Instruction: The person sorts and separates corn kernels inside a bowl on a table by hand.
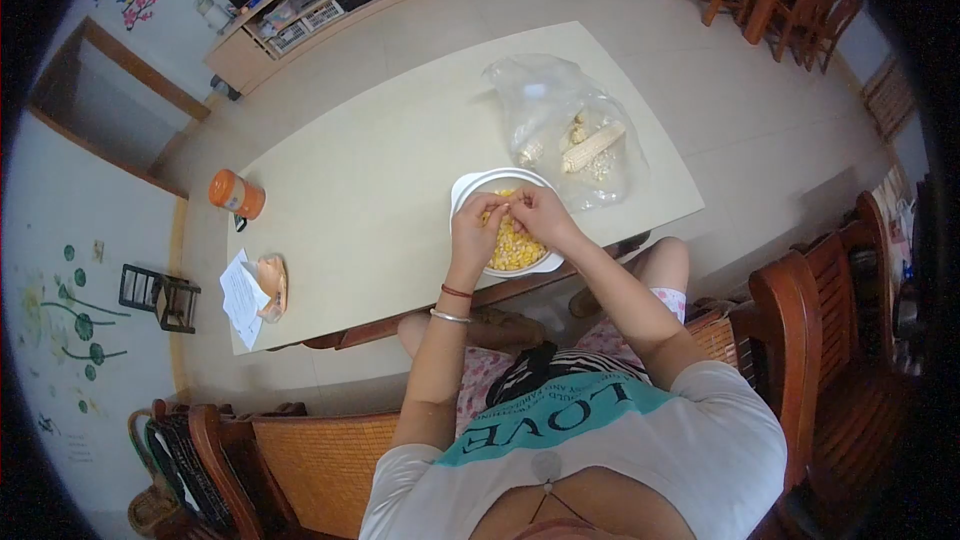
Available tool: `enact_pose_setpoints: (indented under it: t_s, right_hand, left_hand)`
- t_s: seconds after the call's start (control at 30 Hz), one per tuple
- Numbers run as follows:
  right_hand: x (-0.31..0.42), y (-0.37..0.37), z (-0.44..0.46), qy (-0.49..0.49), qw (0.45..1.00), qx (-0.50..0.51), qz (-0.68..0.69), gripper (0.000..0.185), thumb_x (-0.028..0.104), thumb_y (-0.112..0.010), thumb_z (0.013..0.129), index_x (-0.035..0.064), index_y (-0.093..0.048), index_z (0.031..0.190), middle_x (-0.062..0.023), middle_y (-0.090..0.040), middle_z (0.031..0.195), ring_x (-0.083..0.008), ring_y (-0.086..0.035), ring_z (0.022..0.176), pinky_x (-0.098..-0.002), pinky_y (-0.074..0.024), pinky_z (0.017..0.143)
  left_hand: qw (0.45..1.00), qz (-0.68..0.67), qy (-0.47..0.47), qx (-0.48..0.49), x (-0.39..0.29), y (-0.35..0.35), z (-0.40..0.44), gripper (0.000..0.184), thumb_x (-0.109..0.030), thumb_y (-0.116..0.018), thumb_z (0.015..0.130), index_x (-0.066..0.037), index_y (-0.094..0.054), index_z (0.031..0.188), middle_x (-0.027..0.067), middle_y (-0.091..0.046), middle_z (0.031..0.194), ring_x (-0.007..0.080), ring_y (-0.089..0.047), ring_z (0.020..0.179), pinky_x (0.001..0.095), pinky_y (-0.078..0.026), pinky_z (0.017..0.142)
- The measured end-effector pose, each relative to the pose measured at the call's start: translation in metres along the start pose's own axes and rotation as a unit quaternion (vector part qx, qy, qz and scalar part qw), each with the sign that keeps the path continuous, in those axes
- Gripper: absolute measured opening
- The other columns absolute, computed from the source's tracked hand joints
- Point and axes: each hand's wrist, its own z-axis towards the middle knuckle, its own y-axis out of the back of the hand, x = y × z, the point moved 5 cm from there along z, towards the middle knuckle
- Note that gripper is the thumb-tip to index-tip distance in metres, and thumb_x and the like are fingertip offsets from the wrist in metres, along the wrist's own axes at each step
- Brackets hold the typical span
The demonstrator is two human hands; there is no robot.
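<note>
A white bowl (461, 186) with side handles holds loose yellow corn kernels (515, 252). Above it, my left hand (476, 228) and my right hand (541, 216) meet with fingers bent and pinched together at the tips. Whatever lies between the fingertips is too small and too covered to make out. Beyond the bowl, to the right, a clear plastic bag (535, 90) lies spread on the table, with a stripped corn cob (594, 147) and pale scraps on it.
The cream table (370, 170) carries an orange lidded container (237, 194) at the left. Near its left front corner are papers (243, 298) and a clear-wrapped packet (272, 287). Wooden chairs (800, 310) stand to the right; a TV cabinet (330, 5) is at the back.
</note>
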Motion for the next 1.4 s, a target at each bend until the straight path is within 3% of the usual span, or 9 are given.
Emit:
enact_pose_setpoints:
  t_s: [0.4, 0.5, 0.7, 1.0, 1.2, 1.4]
  right_hand:
    - [0.002, 0.000, 0.000, 0.024, 1.000, 0.009, 0.003, 0.016, 0.012, -0.054, 0.083, -0.0021, -0.061, 0.079, -0.0056, -0.058, 0.060, -0.0102, -0.055, 0.054, -0.0242, -0.0438, 0.050]
    - [0.004, -0.001, -0.002, -0.002, 0.999, 0.045, -0.031, 0.013, 0.011, -0.052, 0.088, 0.0006, -0.056, 0.081, -0.0017, -0.056, 0.066, -0.0070, -0.053, 0.056, -0.0205, -0.0436, 0.050]
    - [0.004, -0.001, -0.002, 0.008, 0.999, 0.040, -0.027, 0.012, 0.010, -0.052, 0.087, 0.0006, -0.056, 0.080, -0.0018, -0.056, 0.065, -0.0066, -0.053, 0.056, -0.0205, -0.0429, 0.049]
    - [0.005, 0.000, -0.003, 0.021, 0.999, 0.027, -0.022, 0.010, 0.009, -0.053, 0.085, 0.0009, -0.056, 0.080, -0.0008, -0.054, 0.065, -0.0060, -0.052, 0.056, -0.0199, -0.0423, 0.050]
    - [0.009, 0.000, -0.005, 0.029, 0.999, 0.000, 0.027, 0.011, 0.010, -0.056, 0.081, 0.0009, -0.056, 0.075, -0.0034, -0.054, 0.060, -0.0090, -0.051, 0.054, -0.0240, -0.0405, 0.050]
    - [0.011, 0.002, -0.007, 0.047, 0.999, -0.011, 0.015, 0.008, 0.010, -0.055, 0.082, 0.0019, -0.057, 0.079, -0.0017, -0.054, 0.061, -0.0082, -0.051, 0.054, -0.0236, -0.0405, 0.049]
  left_hand:
    - [1.000, -0.012, 0.026, 0.007, 0.006, 0.002, 0.000, 0.010, -0.002, -0.060, 0.080, 0.000, -0.064, 0.088, 0.0114, -0.063, 0.086, 0.0230, -0.061, 0.082, 0.0302, -0.047, 0.075]
    - [1.000, -0.010, 0.022, 0.013, 0.005, 0.002, 0.000, 0.010, -0.002, -0.060, 0.079, 0.000, -0.065, 0.088, 0.0117, -0.064, 0.086, 0.0234, -0.061, 0.082, 0.0304, -0.048, 0.074]
    - [0.999, -0.021, 0.030, 0.022, 0.006, 0.000, 0.001, 0.011, -0.002, -0.060, 0.079, 0.000, -0.066, 0.088, 0.0128, -0.065, 0.086, 0.0238, -0.062, 0.080, 0.0303, -0.048, 0.075]
    - [0.997, -0.048, 0.063, 0.023, 0.007, 0.000, 0.000, 0.011, -0.002, -0.061, 0.079, 0.001, -0.067, 0.088, 0.0113, -0.066, 0.086, 0.0187, -0.062, 0.081, 0.0282, -0.048, 0.075]
    - [0.982, -0.140, 0.122, 0.030, 0.011, -0.002, -0.002, 0.011, -0.001, -0.060, 0.080, 0.002, -0.064, 0.090, 0.0093, -0.066, 0.088, 0.0152, -0.061, 0.082, 0.0275, -0.048, 0.075]
    - [0.999, -0.037, 0.011, 0.003, 0.006, -0.002, -0.001, 0.009, -0.003, -0.061, 0.081, 0.001, -0.062, 0.089, 0.0117, -0.062, 0.083, 0.0205, -0.061, 0.077, 0.0296, -0.048, 0.072]
